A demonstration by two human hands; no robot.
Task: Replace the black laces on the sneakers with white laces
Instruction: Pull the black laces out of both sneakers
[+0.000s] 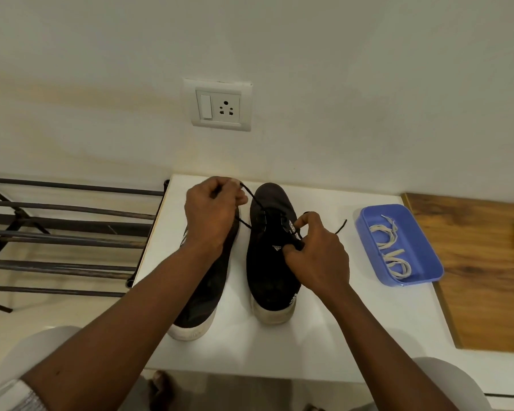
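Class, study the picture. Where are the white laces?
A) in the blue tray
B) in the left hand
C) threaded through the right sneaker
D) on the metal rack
A: the white laces lie loose in the blue tray, while the left hand and right hand pinch the black lace.

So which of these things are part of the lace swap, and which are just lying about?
In the job: right sneaker, left sneaker, black lace held by left hand and right hand, white laces in the tray.
Lying about: rack, socket, wooden board.
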